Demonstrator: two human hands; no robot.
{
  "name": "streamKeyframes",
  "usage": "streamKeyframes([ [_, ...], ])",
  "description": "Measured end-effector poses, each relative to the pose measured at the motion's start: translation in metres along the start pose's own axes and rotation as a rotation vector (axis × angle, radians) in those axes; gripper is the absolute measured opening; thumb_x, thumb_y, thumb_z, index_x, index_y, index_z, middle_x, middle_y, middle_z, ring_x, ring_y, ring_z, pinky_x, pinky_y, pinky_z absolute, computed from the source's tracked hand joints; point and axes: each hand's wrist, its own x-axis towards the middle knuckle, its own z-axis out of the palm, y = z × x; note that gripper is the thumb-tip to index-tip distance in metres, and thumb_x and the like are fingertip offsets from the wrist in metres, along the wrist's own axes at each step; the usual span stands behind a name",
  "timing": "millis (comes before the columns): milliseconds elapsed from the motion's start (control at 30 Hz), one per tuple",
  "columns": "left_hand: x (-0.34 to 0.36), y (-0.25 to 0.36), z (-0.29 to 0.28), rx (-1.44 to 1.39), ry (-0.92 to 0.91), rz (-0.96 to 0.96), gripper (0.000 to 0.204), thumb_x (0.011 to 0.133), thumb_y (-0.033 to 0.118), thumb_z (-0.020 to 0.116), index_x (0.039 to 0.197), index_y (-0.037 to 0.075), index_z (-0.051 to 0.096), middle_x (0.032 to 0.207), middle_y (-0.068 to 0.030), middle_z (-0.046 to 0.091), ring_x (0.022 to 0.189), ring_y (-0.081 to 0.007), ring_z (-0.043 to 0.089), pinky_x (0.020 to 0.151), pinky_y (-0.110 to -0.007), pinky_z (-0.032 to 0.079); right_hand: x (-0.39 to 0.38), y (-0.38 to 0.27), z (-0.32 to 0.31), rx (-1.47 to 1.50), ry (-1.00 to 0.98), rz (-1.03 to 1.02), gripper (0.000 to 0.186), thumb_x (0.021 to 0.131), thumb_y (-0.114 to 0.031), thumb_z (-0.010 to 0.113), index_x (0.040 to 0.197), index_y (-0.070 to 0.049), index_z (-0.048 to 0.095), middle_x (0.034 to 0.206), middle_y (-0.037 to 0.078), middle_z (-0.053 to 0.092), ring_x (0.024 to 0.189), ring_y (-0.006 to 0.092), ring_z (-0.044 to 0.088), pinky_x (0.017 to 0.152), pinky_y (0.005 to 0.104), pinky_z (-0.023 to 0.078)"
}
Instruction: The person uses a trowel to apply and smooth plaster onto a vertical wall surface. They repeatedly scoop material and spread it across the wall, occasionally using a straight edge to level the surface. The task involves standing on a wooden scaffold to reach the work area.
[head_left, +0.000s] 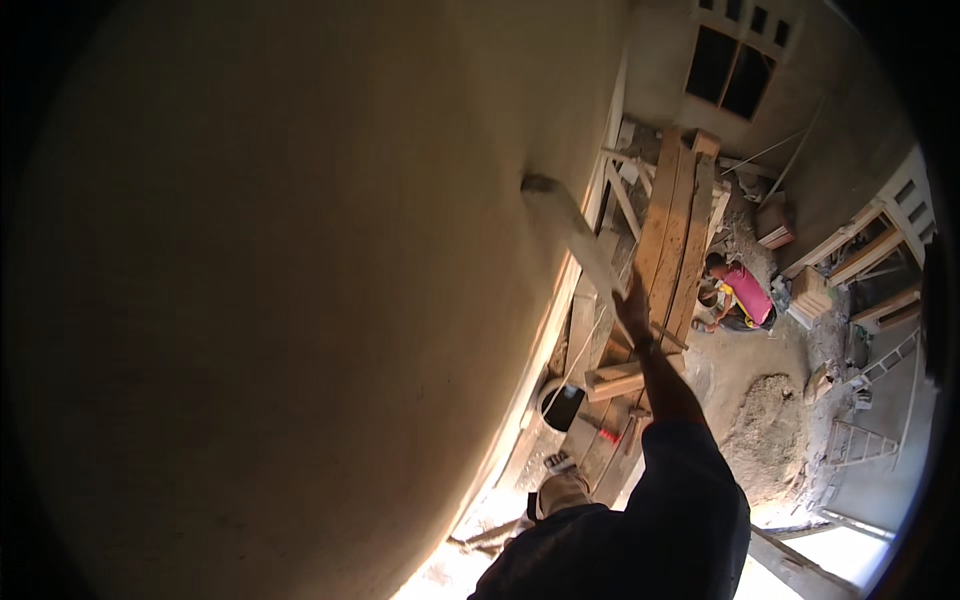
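The right grip (632,310) is curled round the near end of a long pale board (582,235), which slants up and left from it across the plastered wall (300,300); whether its far end touches the wall, I cannot tell. Wooden planks (668,225) stretch above and below the grip, a bucket (547,430) stands lower left, and a crouching co-worker (748,292) is off to its right

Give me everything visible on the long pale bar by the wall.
The long pale bar looks straight and narrow, with a darker far end; whether it is wood or metal I cannot tell. It slants from upper left down to the right hand, which holds its near end. The far end overlaps the brown wall in view; contact is unclear.
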Motion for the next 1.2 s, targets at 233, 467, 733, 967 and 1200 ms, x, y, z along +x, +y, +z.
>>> streamKeyframes([
  [233, 0.018, 0.003, -0.005, 0.02, 0.103, -0.039, 0.064, 0.097, 0.041, 0.025, 0.14, -0.006, 0.023, 0.146, -0.0308, 0.006, 0.136, -0.0471, 0.002, 0.106, -0.061, 0.006, -0.237, 0.031, -0.001, -0.235, -0.932, -0.065, 0.017, 0.076, -0.018, 0.058, 0.084, -0.006, 0.066, 0.07, 0.015, 0.065, 0.067, 0.0288, 0.064, 0.064, 0.0425, 0.051],
  [467, 0.005, -0.01, -0.016, 0.069, 0.044, -0.042, 0.063, 0.097, 0.042, 0.02, 0.142, -0.002, 0.023, 0.146, -0.0309, 0.01, 0.134, -0.0495, 0.006, 0.105, -0.063, 0.01, -0.302, -0.067, -0.027, 0.102, -1.46, 0.038, 0.035, 0.071, -0.006, 0.055, 0.106, -0.007, 0.062, 0.087, 0.015, 0.064, 0.077, 0.0247, 0.064, 0.064, 0.0369, 0.051],
  [733, -0.012, -0.037, -0.02, -0.167, 0.159, 0.038, 0.064, 0.096, 0.045, 0.024, 0.141, 0.0, 0.025, 0.146, -0.027, 0.018, 0.134, -0.0469, 0.016, 0.104, -0.064, 0.013, -0.246, -0.252, -0.065, 0.429, -1.441, -0.273, 0.024, 0.084, -0.027, 0.057, 0.095, -0.006, 0.062, 0.082, 0.009, 0.066, 0.08, 0.0199, 0.064, 0.074, 0.0345, 0.05],
  [967, -0.076, 0.068, -0.056, -1.502, -0.059, -0.383, 0.064, 0.095, 0.048, 0.026, 0.136, -0.001, 0.033, 0.135, -0.0242, 0.039, 0.125, -0.0398, 0.036, 0.101, -0.055, 0.029, -0.259, -0.391, -0.148, 1.11, -1.739, -0.098, 0.037, 0.093, -0.032, 0.049, 0.081, 0.001, 0.061, 0.078, 0.009, 0.065, 0.076, 0.0181, 0.064, 0.072, 0.0312, 0.051],
  [1200, -0.174, 0.164, -0.078, -2.675, -0.961, -1.601, 0.072, 0.092, 0.061, 0.021, 0.136, 0.006, 0.033, 0.128, -0.0216, 0.047, 0.114, -0.0358, 0.049, 0.096, -0.044, 0.042, -0.404, -0.486, -0.09, 2.319, -0.366, 0.604, 0.051, 0.086, -0.048, 0.051, 0.113, -0.004, 0.053, 0.11, 0.02, 0.058, 0.097, 0.0261, 0.059, 0.079, 0.0414, 0.048],
])
